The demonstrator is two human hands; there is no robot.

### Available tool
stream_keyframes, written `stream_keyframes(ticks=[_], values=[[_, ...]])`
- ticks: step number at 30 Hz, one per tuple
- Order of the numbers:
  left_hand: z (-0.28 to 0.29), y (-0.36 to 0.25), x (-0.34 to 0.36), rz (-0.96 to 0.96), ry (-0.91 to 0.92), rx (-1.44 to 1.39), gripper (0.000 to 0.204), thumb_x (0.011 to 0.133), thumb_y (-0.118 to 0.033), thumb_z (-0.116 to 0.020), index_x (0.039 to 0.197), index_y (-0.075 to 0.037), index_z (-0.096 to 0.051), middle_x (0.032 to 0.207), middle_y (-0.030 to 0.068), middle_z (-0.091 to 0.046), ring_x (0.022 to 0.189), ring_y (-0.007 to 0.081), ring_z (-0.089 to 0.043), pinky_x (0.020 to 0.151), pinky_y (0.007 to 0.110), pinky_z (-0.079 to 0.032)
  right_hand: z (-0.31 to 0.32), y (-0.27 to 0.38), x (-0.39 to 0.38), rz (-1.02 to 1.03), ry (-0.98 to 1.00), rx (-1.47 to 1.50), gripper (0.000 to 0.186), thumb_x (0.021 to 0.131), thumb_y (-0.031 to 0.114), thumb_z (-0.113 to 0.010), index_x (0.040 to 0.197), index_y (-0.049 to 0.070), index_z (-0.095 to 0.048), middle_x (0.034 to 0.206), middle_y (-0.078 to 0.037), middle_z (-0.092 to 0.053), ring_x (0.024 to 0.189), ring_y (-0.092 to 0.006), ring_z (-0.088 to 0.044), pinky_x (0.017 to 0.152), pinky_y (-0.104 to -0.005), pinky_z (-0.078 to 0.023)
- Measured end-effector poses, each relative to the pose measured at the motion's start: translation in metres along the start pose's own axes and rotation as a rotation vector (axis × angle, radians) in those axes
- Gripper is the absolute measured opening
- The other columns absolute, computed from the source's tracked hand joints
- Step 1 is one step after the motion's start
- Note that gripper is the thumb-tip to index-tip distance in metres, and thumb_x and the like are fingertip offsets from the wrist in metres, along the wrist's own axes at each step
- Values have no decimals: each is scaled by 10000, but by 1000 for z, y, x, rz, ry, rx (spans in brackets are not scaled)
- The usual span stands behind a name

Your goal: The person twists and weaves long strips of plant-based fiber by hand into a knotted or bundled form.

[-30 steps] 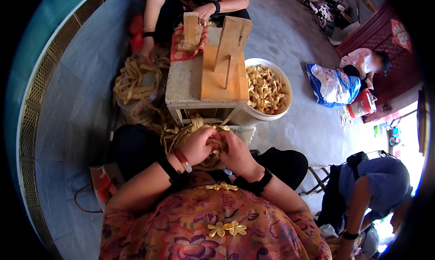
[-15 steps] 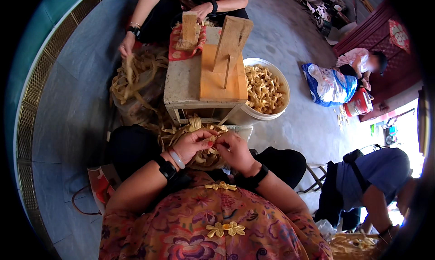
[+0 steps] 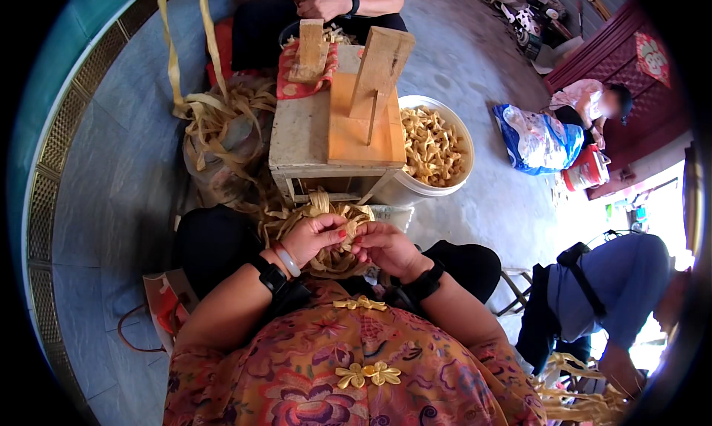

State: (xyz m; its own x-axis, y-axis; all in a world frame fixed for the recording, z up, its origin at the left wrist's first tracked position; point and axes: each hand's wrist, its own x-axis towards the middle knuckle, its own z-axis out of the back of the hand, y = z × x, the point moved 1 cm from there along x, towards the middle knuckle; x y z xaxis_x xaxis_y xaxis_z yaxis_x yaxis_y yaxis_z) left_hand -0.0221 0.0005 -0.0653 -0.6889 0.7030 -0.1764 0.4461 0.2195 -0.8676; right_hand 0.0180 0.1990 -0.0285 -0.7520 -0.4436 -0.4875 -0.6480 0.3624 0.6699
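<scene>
Over my lap, my left hand [image 3: 315, 237] pinches a tan, flat, ribbon-like strip [image 3: 351, 235] between thumb and fingers. My right hand [image 3: 391, 249] is closed on the same strip from the other side, fingertips close to those of the left. What shape the strip takes between the fingers is partly hidden. Beneath both hands lies a loose heap of similar tan strips [image 3: 330, 264]. Just beyond the heap stands a small worn table [image 3: 300, 140] with an orange-brown board [image 3: 371, 148] and an upright wooden block [image 3: 380, 66] on it.
A white bucket [image 3: 469, 148] of knotted tan pieces [image 3: 432, 145] stands right of the table. At left, a bag [image 3: 222, 151] overflows with strips [image 3: 222, 107]. A co-worker [image 3: 326, 7] sits across. Another person [image 3: 601, 292] bends at right; a third [image 3: 586, 103] sits farther off.
My right hand has turned slightly and lowered, showing more of the strip. The co-worker's arm at the bag has left view, and two long strips now stretch upward. The person at right has shifted.
</scene>
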Motion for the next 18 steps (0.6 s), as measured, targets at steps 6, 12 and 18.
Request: stream_keyframes(ticks=[6,12,18], values=[[3,3,3,-47,6,156,207,908,-52,-588,1111,-15,-604,994,-5,-605,925,78,-548,852,237,-441,-10,2,0,116,-139,-467,81,873,69,-564,913,1,-584,788,-62,-644,634,-124,-605,591,-214,-478],[3,-2,0,-16,89,215,262,917,-61,-579,1175,-18,-573,1000,-1,-619,857,64,-559,764,216,-462,8,2,-3,-78,19,-21,105,841,87,-583,904,3,-579,720,-53,-614,553,-118,-545,531,-207,-431],[7,-1,-2,117,148,128,297,921,-83,-584,1209,-15,-561,995,2,-627,768,37,-546,643,196,-446,21,-5,-3,-134,184,205,138,815,91,-601,922,12,-564,702,-60,-603,544,-123,-534,525,-230,-423]])
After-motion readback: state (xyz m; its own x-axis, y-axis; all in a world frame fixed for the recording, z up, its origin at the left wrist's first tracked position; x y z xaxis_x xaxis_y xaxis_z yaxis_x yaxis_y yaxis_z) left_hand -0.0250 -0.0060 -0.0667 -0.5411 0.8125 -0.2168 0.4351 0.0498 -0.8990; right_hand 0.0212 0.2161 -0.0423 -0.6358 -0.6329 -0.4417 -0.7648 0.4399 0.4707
